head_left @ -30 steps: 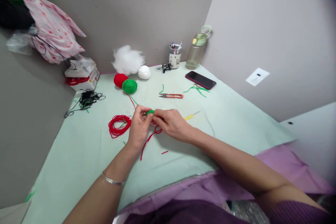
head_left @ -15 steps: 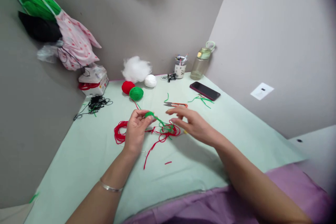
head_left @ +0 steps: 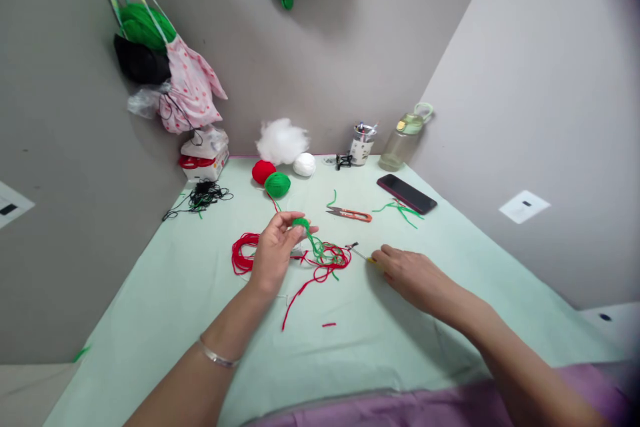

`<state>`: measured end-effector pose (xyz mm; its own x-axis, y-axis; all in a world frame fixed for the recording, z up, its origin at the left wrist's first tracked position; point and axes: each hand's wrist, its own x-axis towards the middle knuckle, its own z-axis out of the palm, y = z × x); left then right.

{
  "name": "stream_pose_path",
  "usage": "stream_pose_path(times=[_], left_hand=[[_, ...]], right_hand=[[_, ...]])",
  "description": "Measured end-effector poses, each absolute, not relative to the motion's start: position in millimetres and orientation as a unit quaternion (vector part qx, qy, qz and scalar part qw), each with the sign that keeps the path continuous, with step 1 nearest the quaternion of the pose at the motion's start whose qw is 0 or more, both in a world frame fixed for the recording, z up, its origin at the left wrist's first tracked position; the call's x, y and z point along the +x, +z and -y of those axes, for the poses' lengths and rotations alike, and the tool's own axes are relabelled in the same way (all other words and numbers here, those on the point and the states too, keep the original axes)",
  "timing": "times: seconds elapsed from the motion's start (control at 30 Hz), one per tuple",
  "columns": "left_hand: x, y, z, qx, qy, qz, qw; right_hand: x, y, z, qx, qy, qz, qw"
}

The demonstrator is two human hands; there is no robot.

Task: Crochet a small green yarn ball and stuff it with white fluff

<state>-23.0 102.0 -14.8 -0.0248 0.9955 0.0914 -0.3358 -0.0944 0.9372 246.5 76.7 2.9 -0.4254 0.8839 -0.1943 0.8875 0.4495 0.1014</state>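
On the pale green tabletop (head_left: 200, 293) in front of me lie a coil of red yarn (head_left: 237, 256), a tangle of red and green yarn (head_left: 334, 255) and orange-handled thread snips (head_left: 350, 215). Farther back I have a red yarn ball (head_left: 263, 172), a green one (head_left: 277, 185), a white one (head_left: 304, 165), a smartphone (head_left: 407, 194) and a water bottle (head_left: 399, 147).
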Motion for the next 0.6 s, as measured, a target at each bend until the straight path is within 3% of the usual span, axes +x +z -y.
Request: stream_pose_path(times=[0.07, 0.17, 0.33, 0.4, 0.6], left_hand=[[-23, -16, -102, 0.428, 0.605, -0.386, 0.549], [-23, -17, -103, 0.434, 0.606, -0.390, 0.540], [-23, -11, -101, 0.454, 0.596, -0.404, 0.525], [-23, -9, -99, 0.460, 0.591, -0.411, 0.519], [-22, -7, -98, 0.468, 0.592, -0.424, 0.501]], right_hand=[[245, 14, -77, 0.533, -0.038, -0.841, 0.084], [233, 40, -74, 0.519, -0.147, -0.841, -0.048], [197, 60, -74, 0.397, -0.547, -0.717, -0.171], [183, 54, -79, 0.357, -0.648, -0.644, -0.197], [168, 26, -88, 0.325, -0.767, -0.484, -0.268]])
